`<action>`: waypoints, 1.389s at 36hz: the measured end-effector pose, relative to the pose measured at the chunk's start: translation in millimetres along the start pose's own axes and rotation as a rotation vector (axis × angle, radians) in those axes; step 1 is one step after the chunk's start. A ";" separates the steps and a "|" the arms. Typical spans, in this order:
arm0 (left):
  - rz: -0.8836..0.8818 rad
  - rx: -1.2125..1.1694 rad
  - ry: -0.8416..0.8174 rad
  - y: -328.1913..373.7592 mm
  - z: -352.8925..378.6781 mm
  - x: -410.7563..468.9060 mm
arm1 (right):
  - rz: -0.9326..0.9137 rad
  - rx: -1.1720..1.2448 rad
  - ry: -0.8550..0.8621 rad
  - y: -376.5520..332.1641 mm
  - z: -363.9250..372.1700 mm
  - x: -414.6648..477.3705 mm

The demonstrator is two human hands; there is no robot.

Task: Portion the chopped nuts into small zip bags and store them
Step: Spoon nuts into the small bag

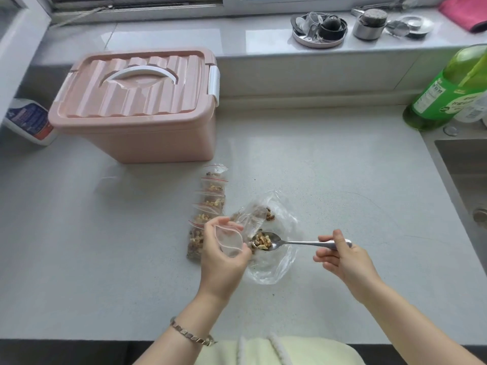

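Observation:
My left hand point(224, 255) holds a small clear zip bag point(228, 239) with its mouth held open toward the right. My right hand point(341, 255) pinches the handle of a metal spoon point(297, 242) whose bowl carries chopped nuts point(261, 241) just beside the bag's mouth. Under the spoon lies a large clear plastic bag point(271, 262) with more nuts point(268, 214) at its far end. A row of several filled zip bags point(210, 204) lies on the counter just left of it. A closed pink storage box point(137, 106) with a white handle stands at the back left.
A green bottle point(448, 93) stands at the right by the sink point(463, 164). A white and blue bottle point(29, 121) lies left of the box. On the window ledge sit a round tray of small items point(319, 30), a metal cup point(369, 23) and a pink cloth point(466, 11).

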State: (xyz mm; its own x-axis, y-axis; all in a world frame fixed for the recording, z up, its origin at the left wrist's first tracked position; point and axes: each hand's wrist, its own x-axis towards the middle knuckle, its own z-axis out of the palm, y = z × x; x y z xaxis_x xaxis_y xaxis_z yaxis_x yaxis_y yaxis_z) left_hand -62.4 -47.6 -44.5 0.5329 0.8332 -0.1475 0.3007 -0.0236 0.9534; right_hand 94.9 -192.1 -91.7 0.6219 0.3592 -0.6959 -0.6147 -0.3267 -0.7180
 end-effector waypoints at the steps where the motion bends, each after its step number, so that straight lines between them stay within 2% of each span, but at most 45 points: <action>1: -0.001 0.006 -0.010 -0.5 1.5 0.2 | -0.010 -0.005 0.008 -2.7 -3.4 -1.3; 7: -0.105 0.096 -0.110 -19.7 6.8 1.5 | -0.114 -0.031 0.053 -25.3 -19.4 -13.5; 12: -0.161 0.262 -0.168 -39.1 7.6 3.9 | -0.264 -0.079 0.022 -56.9 -13.6 -31.8; 21: -0.084 0.394 -0.229 -43.0 13.5 3.5 | -0.506 -0.265 -0.097 -79.8 27.7 -62.7; 28: -0.043 0.353 -0.189 -40.9 14.3 2.3 | -0.914 -0.756 -0.182 -58.3 45.8 -74.1; 30: -0.065 0.334 -0.174 -42.7 12.8 2.2 | -1.060 -0.822 -0.196 -55.8 43.8 -75.3; 32: -0.099 0.314 -0.164 -43.8 11.1 2.5 | -1.132 -0.790 -0.168 -57.7 38.4 -75.8; 34: -0.099 0.299 -0.138 -44.8 8.2 2.6 | -1.095 -0.680 -0.101 -63.0 31.4 -75.1; 37: -0.081 0.290 -0.076 -46.5 1.6 2.4 | -0.910 -0.508 0.028 -65.5 23.9 -66.9; 42: -0.100 0.243 -0.065 -45.7 -6.3 1.2 | -0.567 -0.465 0.110 -35.6 21.6 -36.6; 50: -0.094 0.237 -0.052 -50.7 -9.4 -0.2 | -0.443 -0.416 0.060 -6.9 32.0 -19.0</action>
State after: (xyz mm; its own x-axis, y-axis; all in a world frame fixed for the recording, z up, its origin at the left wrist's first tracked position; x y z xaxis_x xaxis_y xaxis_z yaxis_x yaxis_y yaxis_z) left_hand -85.2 -41.4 -90.3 0.5320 0.8085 -0.2516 0.5246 -0.0815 0.8475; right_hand 71.8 -168.7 -73.0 0.8090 0.4926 -0.3208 -0.0582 -0.4759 -0.8776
